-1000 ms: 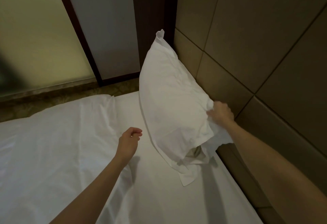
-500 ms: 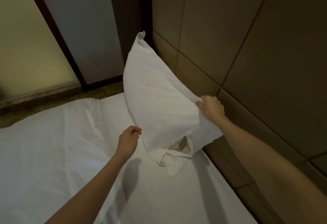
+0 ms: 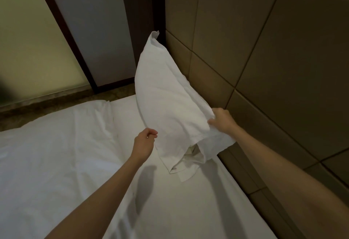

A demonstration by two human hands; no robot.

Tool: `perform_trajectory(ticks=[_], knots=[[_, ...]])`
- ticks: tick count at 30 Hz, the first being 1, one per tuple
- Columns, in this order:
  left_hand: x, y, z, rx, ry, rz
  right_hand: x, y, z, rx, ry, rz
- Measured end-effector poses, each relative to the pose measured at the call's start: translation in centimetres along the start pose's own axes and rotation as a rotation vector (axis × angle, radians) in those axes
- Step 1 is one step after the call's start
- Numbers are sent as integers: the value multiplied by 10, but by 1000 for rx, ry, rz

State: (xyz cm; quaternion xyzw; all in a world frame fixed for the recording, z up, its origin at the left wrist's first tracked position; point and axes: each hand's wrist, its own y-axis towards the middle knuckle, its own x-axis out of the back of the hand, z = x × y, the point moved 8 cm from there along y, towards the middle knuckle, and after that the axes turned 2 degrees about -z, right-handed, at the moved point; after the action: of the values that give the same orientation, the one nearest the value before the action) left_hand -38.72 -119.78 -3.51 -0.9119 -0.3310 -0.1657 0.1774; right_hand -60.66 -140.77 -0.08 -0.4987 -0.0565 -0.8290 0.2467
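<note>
Head view, the only 1 here: a white pillow (image 3: 170,103) stands on end, tilted, over the head of the bed (image 3: 198,204), its top corner up beside the padded headboard (image 3: 264,69). The right hand (image 3: 221,120) is clamped on a bunch of the case near the open lower end. The left hand (image 3: 145,141) sits curled right at the pillow's opposite edge, but whether it pinches fabric I cannot tell. The 2 hands are apart, with the pillow's width between them.

By my reading, the filling is mostly inside the case – that part is done. The open end (image 3: 188,163) hangs loose and crumpled with the inner pillow showing, so tucking it in, squaring up and laying the pillow down remain. A white duvet (image 3: 56,153) lies to the left.
</note>
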Motion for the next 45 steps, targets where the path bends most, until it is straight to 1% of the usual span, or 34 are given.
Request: perform_trajectory(ticks=[3,6,8,10,13,16,18,19,22,24,25,28,31,34,36,38,40,41,42,45], knots=[[9,2,-7,-17,-49,-55,-5,-22,32,148,111,32],[49,5,-10,-4,-141,-247,-32,-64,83,336,211,134],[90,2,1,54,-213,-394,-65,-92,118,434,270,242],[131,-4,22,124,-246,-503,-94,-112,148,499,326,359],[184,-24,60,200,-185,-587,-119,-120,179,523,408,480],[211,-41,93,253,-142,-602,-130,-112,185,432,519,493],[217,-45,108,288,-129,-593,-138,-104,179,392,540,450],[216,-44,113,302,-125,-580,-139,-98,173,375,542,397],[203,-35,120,318,-67,-507,-135,-75,140,284,515,162],[188,-26,120,299,41,-425,-135,-58,109,159,516,64],[179,-19,122,282,85,-380,-141,-48,90,62,518,56],[151,-11,127,234,182,-232,-162,-37,43,-229,521,139],[121,-5,147,259,315,-76,-192,-33,3,-453,557,251],[107,-2,163,287,331,-36,-222,-37,-20,-605,619,385],[105,0,176,372,275,-48,-243,-41,-23,-677,677,475],[107,2,187,456,256,-57,-263,-43,-18,-707,740,542],[112,6,191,454,384,-38,-277,-38,-1,-663,722,564],[115,8,191,426,457,-33,-279,-31,12,-616,706,529],[118,10,190,396,509,-35,-278,-22,27,-579,708,454],[127,15,179,303,557,-77,-255,5,69,-521,801,223]])
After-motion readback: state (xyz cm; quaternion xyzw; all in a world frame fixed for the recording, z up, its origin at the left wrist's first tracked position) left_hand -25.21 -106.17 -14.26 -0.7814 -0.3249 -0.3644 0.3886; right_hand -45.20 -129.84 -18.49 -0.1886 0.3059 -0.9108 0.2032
